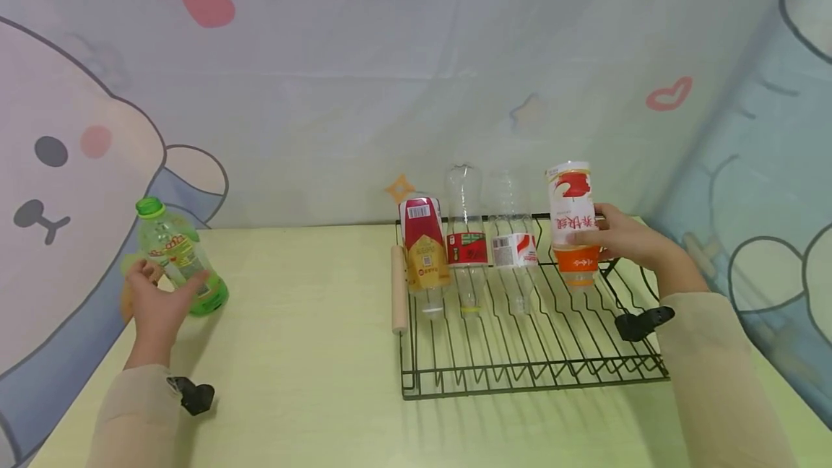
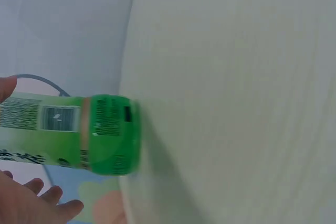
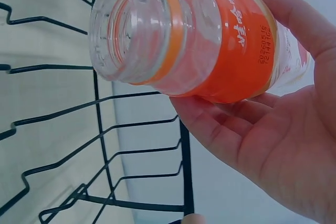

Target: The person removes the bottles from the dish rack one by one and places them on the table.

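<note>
On the left of the table, a green-capped plastic bottle [image 1: 185, 255] stands with its base down. My left hand [image 1: 158, 298] is around it, thumb on one side and fingers on the other. The left wrist view shows those fingers [image 2: 50, 198] spread and apart from the bottle's side. On the right, my right hand [image 1: 624, 240] grips a white-and-orange labelled bottle [image 1: 573, 215] between thumb and fingers. This bottle is upside down over the black wire rack [image 1: 533, 380]; its uncapped mouth shows in the right wrist view.
Three bottles stand neck-down in the rack: a red-and-gold one [image 1: 425, 244], a clear one with a red label [image 1: 466, 248] and a clear one with a white-and-red label [image 1: 515, 250]. A wooden handle [image 1: 399, 289] lines the rack's left side. A printed cloth [image 1: 338, 92] hangs behind.
</note>
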Motion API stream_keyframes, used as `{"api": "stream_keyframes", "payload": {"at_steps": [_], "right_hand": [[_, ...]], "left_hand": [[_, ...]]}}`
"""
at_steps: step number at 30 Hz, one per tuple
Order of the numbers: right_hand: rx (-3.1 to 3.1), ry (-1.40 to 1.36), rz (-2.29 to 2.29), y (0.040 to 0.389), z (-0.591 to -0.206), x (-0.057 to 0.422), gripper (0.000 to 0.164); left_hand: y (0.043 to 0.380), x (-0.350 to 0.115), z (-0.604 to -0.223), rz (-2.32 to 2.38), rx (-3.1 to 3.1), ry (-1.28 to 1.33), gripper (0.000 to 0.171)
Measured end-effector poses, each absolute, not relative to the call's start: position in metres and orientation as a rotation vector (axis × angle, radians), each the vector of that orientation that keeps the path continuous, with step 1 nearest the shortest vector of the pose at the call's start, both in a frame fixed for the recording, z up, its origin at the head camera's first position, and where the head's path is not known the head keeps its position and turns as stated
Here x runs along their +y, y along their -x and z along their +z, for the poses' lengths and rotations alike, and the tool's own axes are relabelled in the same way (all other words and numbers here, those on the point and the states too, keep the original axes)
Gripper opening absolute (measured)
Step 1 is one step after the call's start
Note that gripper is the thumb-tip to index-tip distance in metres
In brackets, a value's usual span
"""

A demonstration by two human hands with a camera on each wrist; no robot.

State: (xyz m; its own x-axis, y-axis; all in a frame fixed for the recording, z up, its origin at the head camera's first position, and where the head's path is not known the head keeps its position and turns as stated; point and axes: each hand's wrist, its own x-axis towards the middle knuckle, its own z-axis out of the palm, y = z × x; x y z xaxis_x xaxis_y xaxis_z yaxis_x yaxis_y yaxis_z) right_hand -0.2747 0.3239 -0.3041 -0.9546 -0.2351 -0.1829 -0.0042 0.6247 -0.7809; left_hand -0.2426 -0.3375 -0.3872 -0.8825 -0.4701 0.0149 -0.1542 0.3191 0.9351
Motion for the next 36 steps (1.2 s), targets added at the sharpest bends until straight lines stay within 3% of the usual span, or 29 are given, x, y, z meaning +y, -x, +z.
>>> {"api": "stream_keyframes", "payload": {"at_steps": [14, 24, 36], "right_hand": [[2.675, 0.246, -1.259, 0.259, -0.267, 0.310, 0.083], [2.809, 0.395, -1.152, 0.247, -0.236, 0.290, 0.072], [2.832, 0.514, -1.007, 0.233, -0.211, 0.262, 0.067]], "left_hand": [[0.222, -0.311, -0.315, -1.381, -1.999, -0.493, 0.090], [0.209, -0.261, -0.265, -1.286, -2.077, -0.239, 0.085], [0.195, -0.195, -0.234, -1.082, -2.251, 0.203, 0.089]]}}
